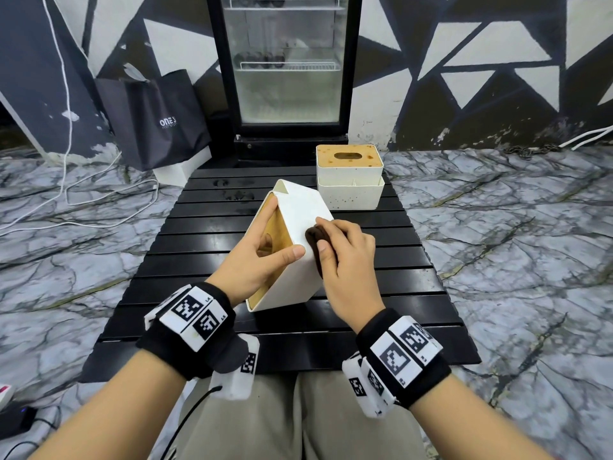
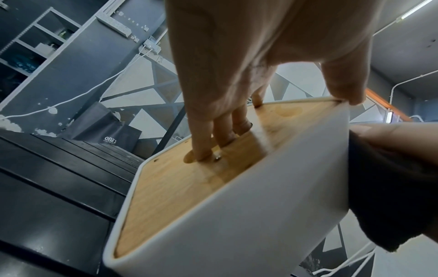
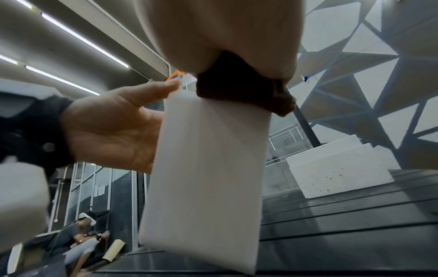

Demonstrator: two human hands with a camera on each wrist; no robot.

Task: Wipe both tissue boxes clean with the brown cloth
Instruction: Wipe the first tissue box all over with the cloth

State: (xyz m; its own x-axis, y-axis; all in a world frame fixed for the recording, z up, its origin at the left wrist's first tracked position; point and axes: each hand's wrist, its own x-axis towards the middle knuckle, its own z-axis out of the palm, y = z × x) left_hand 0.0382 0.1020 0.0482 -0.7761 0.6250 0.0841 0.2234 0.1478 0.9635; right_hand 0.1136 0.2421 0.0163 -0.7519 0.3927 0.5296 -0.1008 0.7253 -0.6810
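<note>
Head view: left hand (image 1: 257,257) grips tilted near tissue box (image 1: 300,277), fingers in slot; right hand (image 1: 345,263) clamps brown cloth (image 1: 315,239) against its white side.

Matt white tissue box (image 1: 298,207), wooden lid (image 2: 189,187), fuzzy brown cloth (image 1: 315,237)

Your forearms are bare, with no sleeves. Each wrist carries a wide black fabric band (image 1: 185,330) topped with white plates printed with black square fiducial markers; the left one shows small labels "L4" and "L5". Under each wrist hangs a white camera housing (image 1: 237,370) with more markers on its sides, and the right housing (image 1: 366,383) shows several. A thin black cable (image 1: 190,413) trails from the left unit across your khaki trousers (image 1: 298,423).
</note>
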